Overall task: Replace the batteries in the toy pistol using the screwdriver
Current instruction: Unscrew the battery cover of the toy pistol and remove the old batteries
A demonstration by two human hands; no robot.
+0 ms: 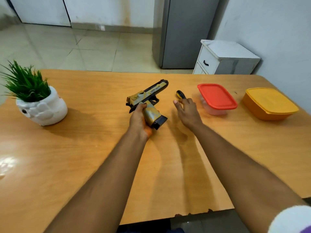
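The pistol (148, 103) is held at frame centre by the left hand (139, 120), whose fingers are wrapped round the handle. Its barrel points toward the upper right and the dark magazine base toward the lower right, just above the bench (84, 148).

The right hand (187, 111) lies just right of the pistol, its fingers loosely extended and blurred. The screwdriver (180, 94) lies just beyond it, toward the top of the frame, with the yellow-and-black handle end showing past the fingertips. Its long axis appears to run from upper left to lower right, under the hand. Whether the handle is already touched or pinched cannot be told; nothing is seen to be clasped.

The right hand is the nearer one, so the next reach is judged to be forward and short.

The screwdriver's shaft and tip are hidden by the hand. No battery-cover screw can be made out on the pistol, and no batteries are in view. Further right stand a red-lidded box (217, 96) and a yellow box (269, 103), contents unseen; at left, a plant pot (42, 110).
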